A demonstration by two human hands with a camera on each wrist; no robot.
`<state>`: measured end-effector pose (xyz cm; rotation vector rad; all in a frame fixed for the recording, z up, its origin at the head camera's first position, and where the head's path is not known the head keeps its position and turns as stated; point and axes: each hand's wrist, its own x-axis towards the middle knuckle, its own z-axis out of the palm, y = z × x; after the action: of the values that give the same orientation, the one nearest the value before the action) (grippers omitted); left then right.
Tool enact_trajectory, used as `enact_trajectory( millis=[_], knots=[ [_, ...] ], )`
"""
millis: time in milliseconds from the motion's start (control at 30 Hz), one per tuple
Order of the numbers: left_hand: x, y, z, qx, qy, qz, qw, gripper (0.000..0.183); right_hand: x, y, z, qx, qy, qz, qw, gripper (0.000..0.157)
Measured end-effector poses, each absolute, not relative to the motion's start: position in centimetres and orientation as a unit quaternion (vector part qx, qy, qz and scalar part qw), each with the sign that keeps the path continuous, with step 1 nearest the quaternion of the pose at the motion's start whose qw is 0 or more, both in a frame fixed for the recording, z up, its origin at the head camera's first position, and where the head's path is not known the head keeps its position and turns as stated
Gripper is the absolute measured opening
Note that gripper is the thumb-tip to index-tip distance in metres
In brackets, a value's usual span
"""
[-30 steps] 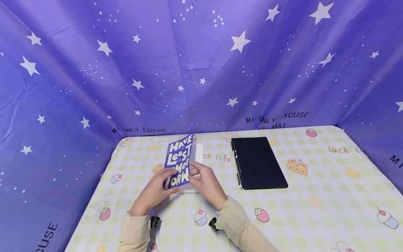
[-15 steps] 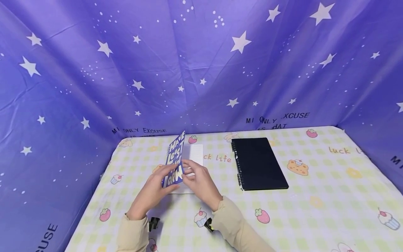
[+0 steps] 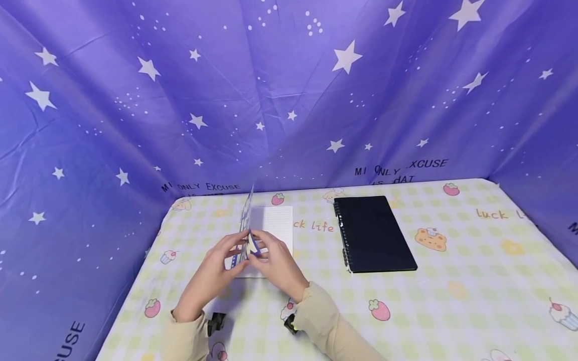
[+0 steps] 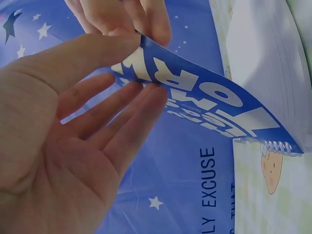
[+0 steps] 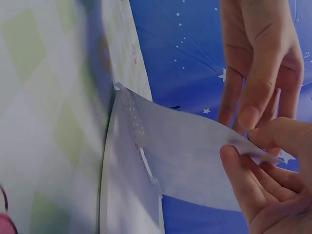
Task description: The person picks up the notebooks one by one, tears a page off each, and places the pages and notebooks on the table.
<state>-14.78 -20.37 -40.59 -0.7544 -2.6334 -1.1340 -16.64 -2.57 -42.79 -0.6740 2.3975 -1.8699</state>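
Note:
A spiral notebook (image 3: 278, 223) lies on the table in the head view, its white lined page showing. Its blue cover (image 4: 204, 92) with big white letters is raised about upright and bends at the free edge. My right hand (image 3: 277, 263) pinches that edge between thumb and fingers; the right wrist view shows the cover's pale inner side. On the printed side is my left hand (image 3: 209, 271), its fairly straight fingers touching the cover and its thumb close to the edge. Both hands' fingertips nearly meet there. The rings (image 4: 278, 147) run along the notebook's left side.
Right of the notebook lies a black spiral notebook (image 3: 377, 233), closed. A checked tablecloth (image 3: 334, 306) with cupcake, bear and strawberry prints covers the table. Purple star-patterned curtain (image 3: 289, 90) hangs behind and at the sides.
The blue cover has swung up and leftward from a slant to nearly upright, baring more of the lined page. Both hands have moved left with it, the right one more.

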Motion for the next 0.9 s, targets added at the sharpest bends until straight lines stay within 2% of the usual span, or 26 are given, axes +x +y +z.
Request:
enact_trajectory(
  millis=[167,367,467,767,900],
  knots=[
    [-14.7,-20.5,-40.4,-0.219,-0.887,-0.395,0.098,0.058,-16.8,-3.4,-43.1,-0.244,0.768,-0.591,0.007,0.058],
    [-14.6,-20.4,-40.1,-0.179,-0.892,-0.391,0.135,0.043,-16.8,-4.3,-43.6,-0.284,0.771,-0.570,-0.002,0.068],
    [-14.5,-20.5,-39.9,-0.157,-0.894,-0.392,0.151,0.039,-16.9,-5.1,-43.8,-0.294,0.772,-0.563,-0.007,0.069],
    [-14.4,-20.8,-39.7,-0.119,-0.892,-0.397,0.180,0.050,-17.1,-6.8,-44.4,-0.298,0.790,-0.536,-0.019,0.053],
    [-14.5,-20.9,-39.7,-0.121,-0.889,-0.401,0.186,0.053,-17.1,-7.1,-44.6,-0.301,0.807,-0.508,-0.025,0.053]
  ],
)
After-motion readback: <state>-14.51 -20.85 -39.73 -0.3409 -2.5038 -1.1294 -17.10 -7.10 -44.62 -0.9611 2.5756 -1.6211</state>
